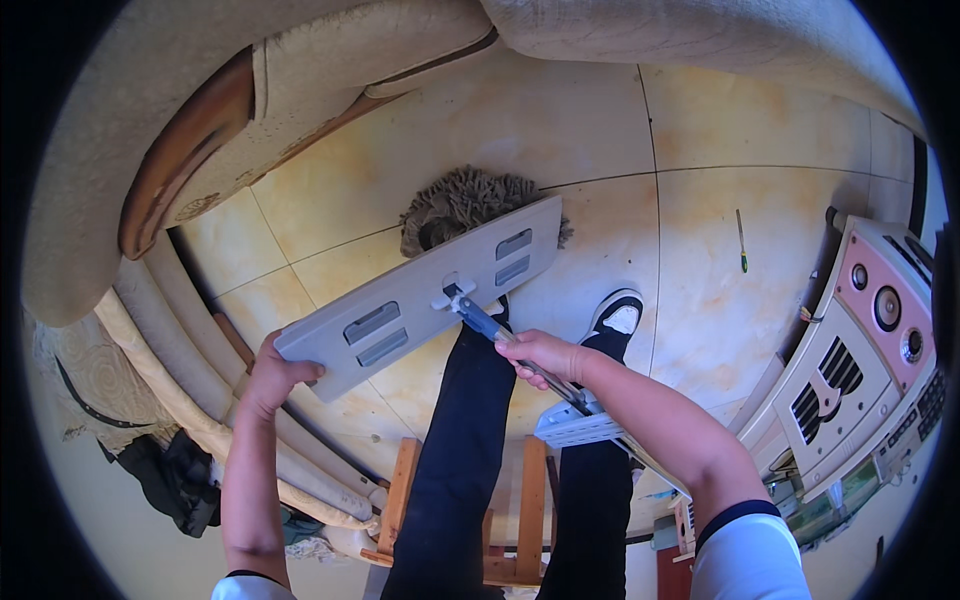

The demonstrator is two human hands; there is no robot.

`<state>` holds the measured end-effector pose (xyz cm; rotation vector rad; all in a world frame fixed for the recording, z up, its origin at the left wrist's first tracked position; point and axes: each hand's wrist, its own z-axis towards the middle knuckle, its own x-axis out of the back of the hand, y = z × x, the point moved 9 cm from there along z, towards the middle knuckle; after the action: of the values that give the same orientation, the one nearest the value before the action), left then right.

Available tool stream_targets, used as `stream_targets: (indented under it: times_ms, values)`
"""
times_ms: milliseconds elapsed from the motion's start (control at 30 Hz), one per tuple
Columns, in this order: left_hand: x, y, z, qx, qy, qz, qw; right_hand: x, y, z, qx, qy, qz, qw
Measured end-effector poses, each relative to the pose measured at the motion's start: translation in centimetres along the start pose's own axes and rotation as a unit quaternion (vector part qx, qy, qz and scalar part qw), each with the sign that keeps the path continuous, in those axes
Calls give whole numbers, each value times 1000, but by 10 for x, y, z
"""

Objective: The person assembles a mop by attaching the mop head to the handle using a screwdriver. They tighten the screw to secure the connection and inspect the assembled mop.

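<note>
A flat mop's long grey plate (425,290) is held up at a slant in front of my legs. My left hand (285,370) grips the plate's near left end, thumb on its upper face. My right hand (540,358) is wrapped round the mop pole (480,318) just above its joint with the plate. Farther up the pole sits a light blue slotted plastic piece (580,425), by my knee. A shaggy grey-brown mop cloth (468,205) shows beyond the plate's far edge; the plate hides part of it, and I cannot tell whether the two are attached.
A beige sofa (340,45) with wooden trim curves along the left and far side. On the tiled floor at the right lies a thin screwdriver (742,245). A pink and white speaker unit (850,330) stands at the right. Wooden stool legs (533,500) are by my legs.
</note>
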<state>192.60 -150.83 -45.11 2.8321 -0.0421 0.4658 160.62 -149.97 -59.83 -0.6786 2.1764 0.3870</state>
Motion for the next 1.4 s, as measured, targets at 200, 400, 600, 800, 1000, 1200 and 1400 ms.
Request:
stream_targets:
  times_ms: [200,400,600,800,1000,1200,1400]
  values:
    - [-5,15,-3,-26,31,20,999,7,-4,2,29,28,-27,999]
    - [1,1,0,-4,28,-4,1000,0,-12,-13,24,39,-24,999]
    - [1,5,2,-14,25,11,1000,6,-14,-5,15,8,0,1000]
    - [-1,3,2,-11,19,-8,1000,4,-5,-7,11,-28,30,999]
    - [0,3,2,-7,20,-12,1000,5,-2,-4,7,-28,37,999]
    - [-2,5,0,-3,12,9,1000,7,1,-4,9,-32,51,998]
    - [-12,17,-7,-36,9,16,999,7,3,-6,5,-39,70,997]
